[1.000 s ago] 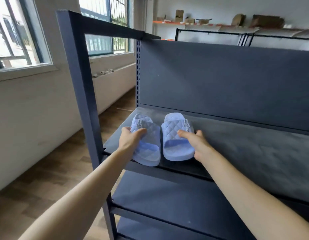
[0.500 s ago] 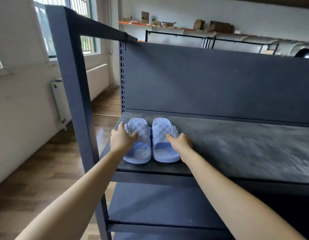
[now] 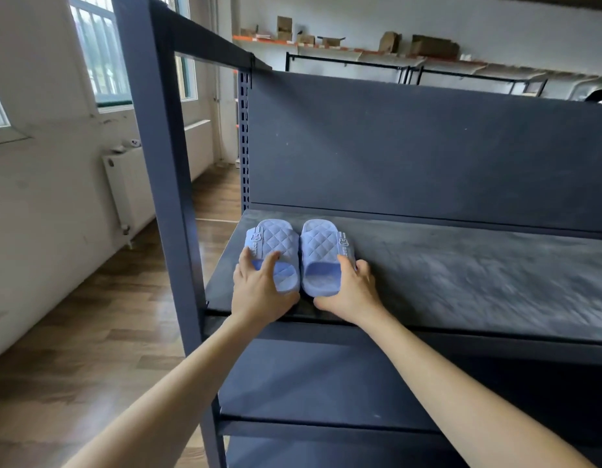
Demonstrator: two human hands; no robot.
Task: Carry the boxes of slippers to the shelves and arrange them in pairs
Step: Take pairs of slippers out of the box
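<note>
At the near-left corner of the shelf [image 3: 461, 265], my left hand [image 3: 259, 292] grasps the heel end of the left slipper [image 3: 276, 244], with the thumb at the heel edge and the fingers spread over the footbed and onto the rear of the strap. My right hand [image 3: 350, 292] grasps the right slipper [image 3: 321, 244], with the fingers along its outer side and the thumb at the heel.

Both slippers lie flat on the shelf, side by side, toes toward the back panel [image 3: 427, 146]. Their inner edges are very close; I cannot tell whether they touch.

Handling, as judged:
- Moulded foam, light and flexible, not fragile.
- The dusty shelf surface should let the sole slide under slight pressure.
- Take hold at the heel or the sides of the sole. Squeezing the quilted strap would likely deform it.

Markings: each strap carries a raised rabbit-like emblem and a row of raised characters along its outer edge. They are too small to read.

Below is a lower shelf [image 3: 309, 376]. An upright post [image 3: 157, 163] stands to the left, and cardboard boxes [image 3: 434, 45] sit on a far wall ledge.
</note>
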